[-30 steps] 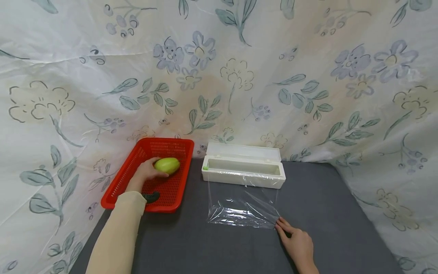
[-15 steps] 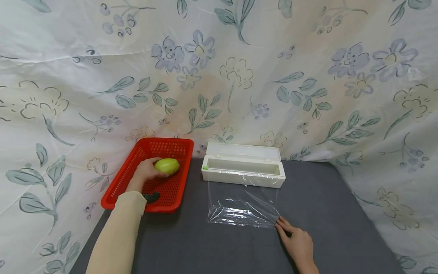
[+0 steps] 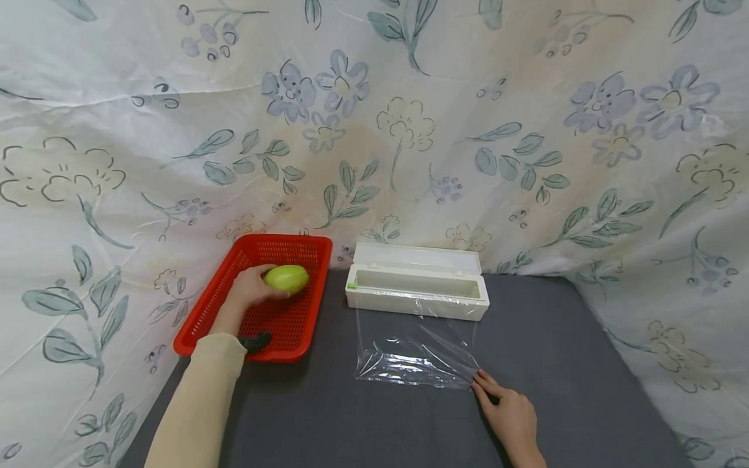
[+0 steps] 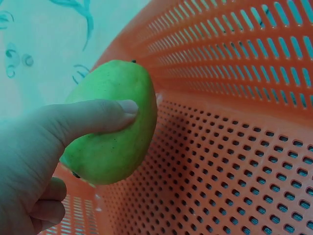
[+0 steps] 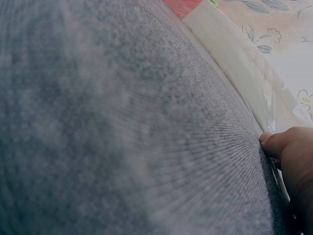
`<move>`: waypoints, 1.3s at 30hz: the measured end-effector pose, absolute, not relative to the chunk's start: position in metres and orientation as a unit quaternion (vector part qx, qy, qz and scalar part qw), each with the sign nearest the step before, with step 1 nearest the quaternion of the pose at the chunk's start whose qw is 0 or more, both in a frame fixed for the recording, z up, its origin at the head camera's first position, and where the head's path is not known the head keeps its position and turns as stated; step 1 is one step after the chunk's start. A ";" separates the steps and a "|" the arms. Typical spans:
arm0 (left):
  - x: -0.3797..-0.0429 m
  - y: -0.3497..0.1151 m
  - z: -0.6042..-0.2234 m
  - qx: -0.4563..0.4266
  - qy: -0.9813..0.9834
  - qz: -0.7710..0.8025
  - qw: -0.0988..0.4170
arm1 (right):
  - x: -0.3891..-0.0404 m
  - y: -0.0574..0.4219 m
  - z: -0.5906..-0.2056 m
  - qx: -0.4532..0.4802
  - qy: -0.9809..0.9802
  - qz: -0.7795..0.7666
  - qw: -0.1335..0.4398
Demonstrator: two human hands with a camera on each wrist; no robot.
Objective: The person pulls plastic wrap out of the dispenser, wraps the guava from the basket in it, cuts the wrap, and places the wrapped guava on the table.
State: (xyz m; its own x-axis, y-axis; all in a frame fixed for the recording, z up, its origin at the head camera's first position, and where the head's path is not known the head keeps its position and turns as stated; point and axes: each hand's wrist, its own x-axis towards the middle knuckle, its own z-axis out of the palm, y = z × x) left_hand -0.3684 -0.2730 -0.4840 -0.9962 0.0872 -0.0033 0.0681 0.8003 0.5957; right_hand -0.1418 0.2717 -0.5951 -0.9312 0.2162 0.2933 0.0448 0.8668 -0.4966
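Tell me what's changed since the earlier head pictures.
The green fruit, in the left grip throughout, sits slightly higher in the head view; the sleeve there has shifted slightly left. Nothing was newly taken hold of or let go. The right grip still pinches the clear film; red basket and white box stayed put.

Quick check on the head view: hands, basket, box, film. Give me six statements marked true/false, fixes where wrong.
1. The left hand grips the green fruit. True.
2. The right hand is inside the red basket. False: it pinches a corner of the clear film.
3. The white box has its lid open. True.
4. The red basket is right of the white box. False: it is on the left.
5. A dark item is in the red basket, near the left sleeve. True.
6. The clear film is balled up. False: it is spread out in front of the white box.
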 end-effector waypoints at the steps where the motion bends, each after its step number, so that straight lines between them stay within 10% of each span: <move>1: -0.367 -0.273 -0.482 0.041 0.948 0.314 0.013 | -0.142 0.272 -0.595 -0.069 -0.950 0.249 0.173; 39: -0.290 -0.255 -0.443 0.029 0.923 0.379 -0.061 | -0.142 0.271 -0.597 -0.066 -0.950 0.251 0.175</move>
